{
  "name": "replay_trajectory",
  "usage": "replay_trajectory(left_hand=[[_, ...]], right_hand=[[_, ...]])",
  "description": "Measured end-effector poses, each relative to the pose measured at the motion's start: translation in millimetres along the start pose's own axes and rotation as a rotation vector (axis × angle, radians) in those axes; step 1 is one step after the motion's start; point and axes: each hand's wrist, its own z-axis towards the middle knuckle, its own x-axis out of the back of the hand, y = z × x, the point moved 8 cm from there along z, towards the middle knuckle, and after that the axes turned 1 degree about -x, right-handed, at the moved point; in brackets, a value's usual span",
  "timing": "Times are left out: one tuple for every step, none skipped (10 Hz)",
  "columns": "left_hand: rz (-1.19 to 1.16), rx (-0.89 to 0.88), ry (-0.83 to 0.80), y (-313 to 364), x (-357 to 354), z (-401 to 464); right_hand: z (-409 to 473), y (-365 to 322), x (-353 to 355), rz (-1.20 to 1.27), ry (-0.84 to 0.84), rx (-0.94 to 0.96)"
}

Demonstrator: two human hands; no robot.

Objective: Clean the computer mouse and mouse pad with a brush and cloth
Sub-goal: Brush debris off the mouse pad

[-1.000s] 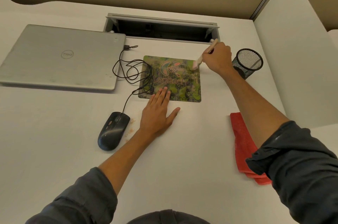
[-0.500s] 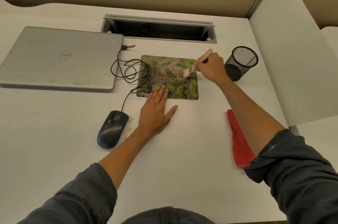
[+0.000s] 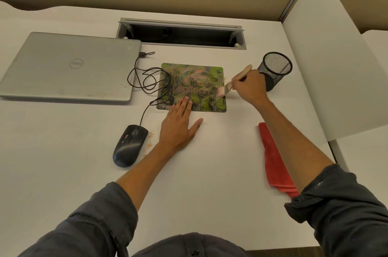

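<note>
Wooden brush (image 3: pixel 235 81), wire-mesh cup (image 3: pixel 275 67)

a white desk (image 3: pixel 210 172) carries everything here, with a rectangular cable hatch (image 3: pixel 181 34) set open into its far side. on it lie a closed silver laptop (image 3: pixel 69 67) at the far left, a green patterned mouse pad (image 3: pixel 195 80) near the middle with a black cable (image 3: pixel 147 80) looped over its left edge, a black mouse (image 3: pixel 129 145) nearer the person, and some brownish crumbs (image 3: pixel 150 141) just right of the mouse. a black mesh cup (image 3: pixel 274 70) stands right of the pad, a folded red cloth (image 3: pixel 273 162) lies at the near right, and the left hand (image 3: pixel 180 126) rests flat on the desk with its fingertips on the pad's near edge.
</note>
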Motion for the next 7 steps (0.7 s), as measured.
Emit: replay_trajectory(left_hand=[[-0.003,-0.001,0.003,0,0,0],[-0.003,-0.002,0.002,0,0,0],[-0.004,-0.002,-0.002,-1,-1,0],[0.000,-0.002,-0.001,0,-1,0],[-0.005,-0.003,-0.001,0,-1,0],[-0.032,-0.005,0.000,-1,0,0],[-0.041,-0.006,-0.002,-2,1,-1]], right_hand=[[-3,-3,9,-0.031,0.061,0.032],[-12,-16,-9,0.102,-0.058,0.048],[-18,-8,-11,0.094,-0.069,0.016],[-22,7,9,0.007,0.067,-0.016],[-29,-3,10,0.020,0.097,0.027],[-47,-27,-27,0.240,-0.129,0.027],[-58,-26,-41,0.272,-0.205,0.005]])
